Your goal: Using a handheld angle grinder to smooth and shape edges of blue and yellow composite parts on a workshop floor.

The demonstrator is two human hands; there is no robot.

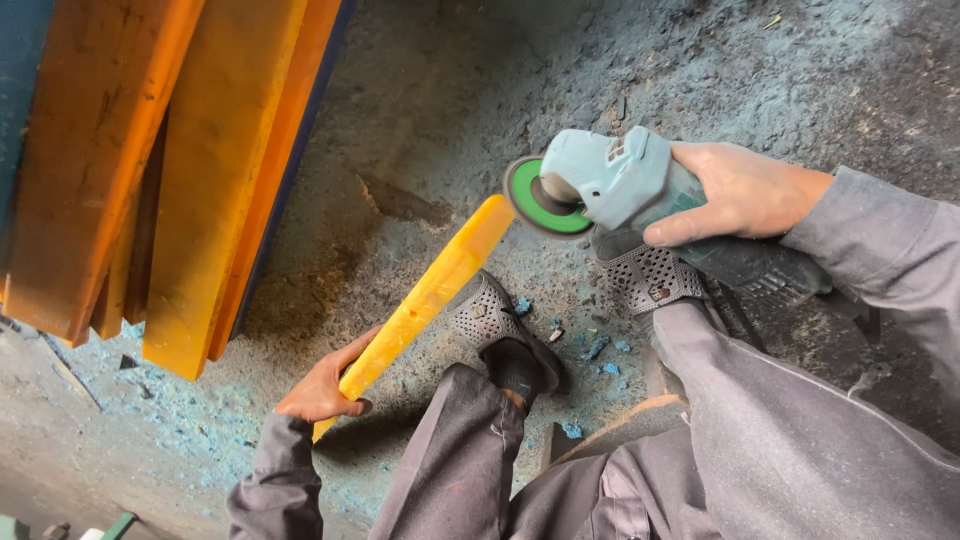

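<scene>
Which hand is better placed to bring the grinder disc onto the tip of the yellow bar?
The right hand. It already grips the angle grinder, whose green disc sits just beside the far tip of the yellow bar. The left hand is busy holding the bar's near end.

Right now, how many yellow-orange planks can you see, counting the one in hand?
About 4: one yellow bar held by the left hand, its tip near the grinder in the right hand; roughly three stacked planks leaning top left, maybe more hidden.
</scene>
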